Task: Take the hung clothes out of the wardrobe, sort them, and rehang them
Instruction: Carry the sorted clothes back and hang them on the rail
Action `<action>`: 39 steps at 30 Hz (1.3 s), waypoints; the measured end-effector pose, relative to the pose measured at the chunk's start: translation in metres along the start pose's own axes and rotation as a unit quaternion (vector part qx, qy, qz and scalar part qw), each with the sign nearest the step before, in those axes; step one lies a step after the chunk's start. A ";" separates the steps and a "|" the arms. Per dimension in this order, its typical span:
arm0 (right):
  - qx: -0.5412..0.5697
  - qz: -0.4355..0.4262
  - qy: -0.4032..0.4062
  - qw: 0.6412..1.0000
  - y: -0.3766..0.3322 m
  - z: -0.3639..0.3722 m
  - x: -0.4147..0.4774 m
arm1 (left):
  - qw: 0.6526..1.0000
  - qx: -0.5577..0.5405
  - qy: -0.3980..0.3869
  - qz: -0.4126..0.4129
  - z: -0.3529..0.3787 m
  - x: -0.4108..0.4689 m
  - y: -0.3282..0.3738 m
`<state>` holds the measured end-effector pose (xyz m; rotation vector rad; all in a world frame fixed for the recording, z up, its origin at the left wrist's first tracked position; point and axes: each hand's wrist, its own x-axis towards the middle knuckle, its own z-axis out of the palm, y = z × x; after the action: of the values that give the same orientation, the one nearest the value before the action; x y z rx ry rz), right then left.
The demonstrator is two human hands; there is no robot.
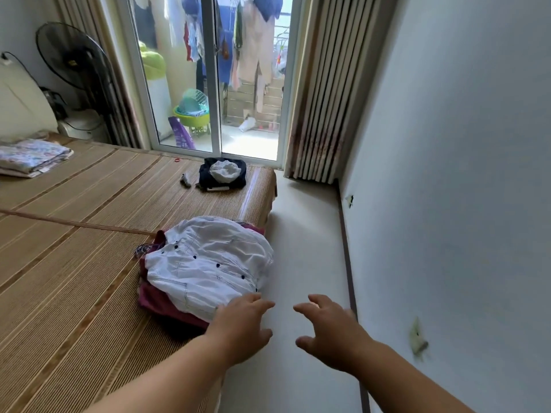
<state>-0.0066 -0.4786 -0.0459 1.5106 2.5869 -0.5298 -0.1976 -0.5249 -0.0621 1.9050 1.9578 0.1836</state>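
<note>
A woven bed mat [74,278] is seen on the left. A folded white shirt [208,263] is laid near its right edge over maroon clothes [161,302], which are mostly hidden beneath it. The left hand [241,326] is spread open at the shirt's near edge, though contact cannot be made out, and the right hand [331,332] is held open and empty above the pale floor [307,234].

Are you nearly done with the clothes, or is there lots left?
Looks done: clothes lie on the bed in two piles, a white shirt on a dark red garment near the edge and a dark pile farther off. In hand: nothing yet; the left hand reaches to the shirt's edge, and the right hand is empty. Left: rehanging, since these clothes all lie flat.
</note>
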 end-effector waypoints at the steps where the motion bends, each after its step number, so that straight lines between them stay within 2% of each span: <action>1: -0.005 0.002 0.001 1.000 0.006 -0.008 0.023 | 1.000 0.003 0.000 -0.010 -0.007 0.021 -0.009; 4: -0.021 0.007 -0.011 1.000 0.019 -0.035 0.094 | 1.000 0.017 0.001 -0.024 -0.036 0.086 -0.034; 9: -0.015 -0.009 -0.026 1.000 0.026 -0.066 0.202 | 0.998 -0.024 0.028 -0.044 -0.080 0.172 -0.071; 14: -0.037 -0.074 -0.054 0.995 0.033 -0.089 0.312 | 0.994 -0.045 0.039 -0.095 -0.101 0.247 -0.106; 19: -0.066 -0.188 -0.076 0.977 0.039 -0.112 0.435 | 0.978 -0.066 0.067 -0.186 -0.110 0.322 -0.136; 25: -0.111 -0.334 -0.118 0.928 0.026 -0.136 0.565 | 0.912 -0.170 0.118 -0.353 -0.110 0.371 -0.155; 30: -0.145 -0.386 -0.172 0.894 0.006 -0.119 0.627 | 0.858 -0.197 0.136 -0.454 -0.095 0.373 -0.170; 33: -0.163 -0.418 -0.207 0.869 -0.016 -0.097 0.658 | 0.826 -0.222 0.142 -0.498 -0.083 0.377 -0.192; 39: -0.196 -0.467 -0.235 0.830 -0.081 -0.049 0.720 | 0.793 -0.247 0.141 -0.539 -0.064 0.407 -0.267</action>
<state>-0.4343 0.0965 -0.1651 -0.0965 2.6010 -0.3184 -0.4656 -0.1303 -0.1789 0.2825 2.5275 0.5775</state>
